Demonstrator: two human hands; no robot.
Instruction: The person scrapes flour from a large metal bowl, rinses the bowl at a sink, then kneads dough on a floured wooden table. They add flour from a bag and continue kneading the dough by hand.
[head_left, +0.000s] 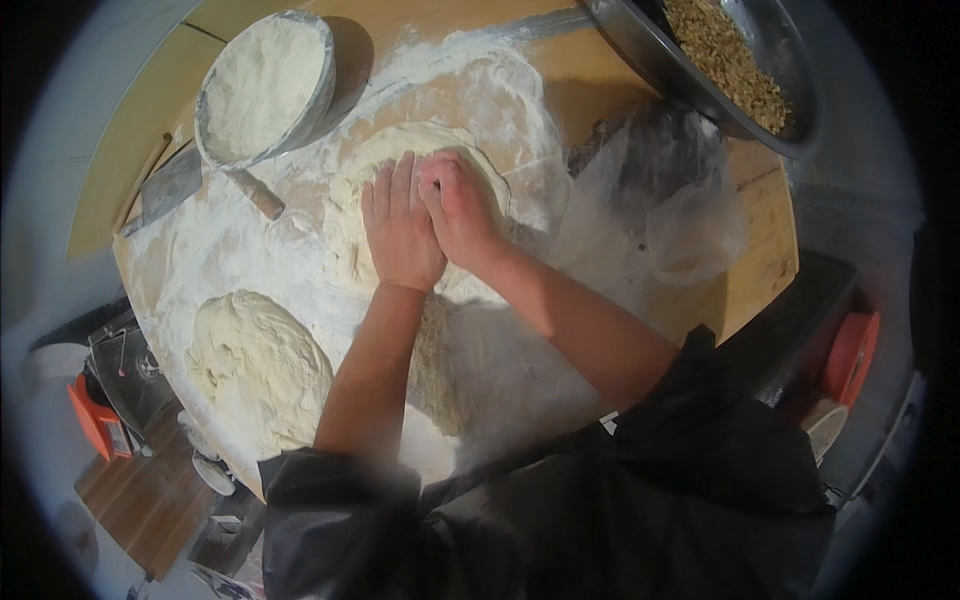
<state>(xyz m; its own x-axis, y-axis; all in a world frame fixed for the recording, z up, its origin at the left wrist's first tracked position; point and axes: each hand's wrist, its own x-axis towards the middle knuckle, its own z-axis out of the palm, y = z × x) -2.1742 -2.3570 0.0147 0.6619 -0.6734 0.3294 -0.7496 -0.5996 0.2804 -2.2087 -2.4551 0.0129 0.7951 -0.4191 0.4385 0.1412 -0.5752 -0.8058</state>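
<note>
On the floury wooden board in front of me spreads a large flattened piece of pale dough (465, 144). My left hand (399, 225) presses flat on it, fingers stretched forward. Beside it, touching, my right hand (461, 202) rests on the dough as a fist; nothing shows inside it. The dough under both palms is hidden. A second, rounder lump of dough (255, 367) lies near the board's left edge, left of my left forearm.
A bowl of flour (262, 90) stands at the back left, with a wooden handle (256, 195) and a flat metal blade (163, 191) nearby. A metal basin of chopped filling (720, 64) is at the back right. Clear plastic sheeting (660, 202) covers the board's right side.
</note>
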